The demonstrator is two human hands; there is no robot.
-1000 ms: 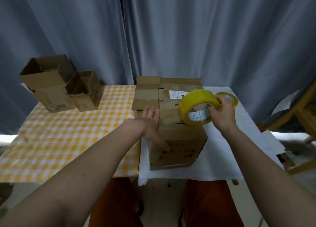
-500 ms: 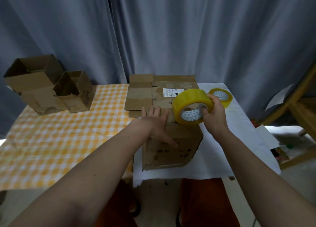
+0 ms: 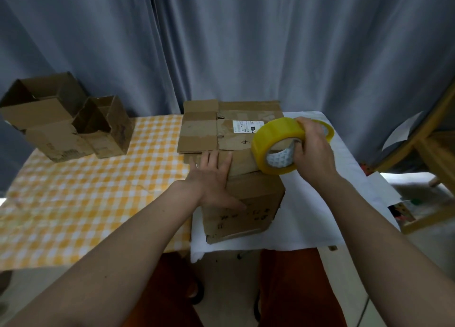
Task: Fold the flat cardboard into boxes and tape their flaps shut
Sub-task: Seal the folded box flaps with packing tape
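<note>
The box [image 3: 242, 198], brown and scuffed with its flaps folded down, is stood at the table's [image 3: 73, 203] near edge, and the tape roll [image 3: 278, 145] has been brought lower onto its top since a second ago, so taping is judged about to begin. The flaps are pressed flat by the open left hand [image 3: 213, 179]; the roll is gripped by the right hand [image 3: 314, 149]. Flat cardboard [image 3: 221, 126] is lain just behind.

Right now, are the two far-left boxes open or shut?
Open: both boxes show dark hollow insides, flaps unsealed.
</note>
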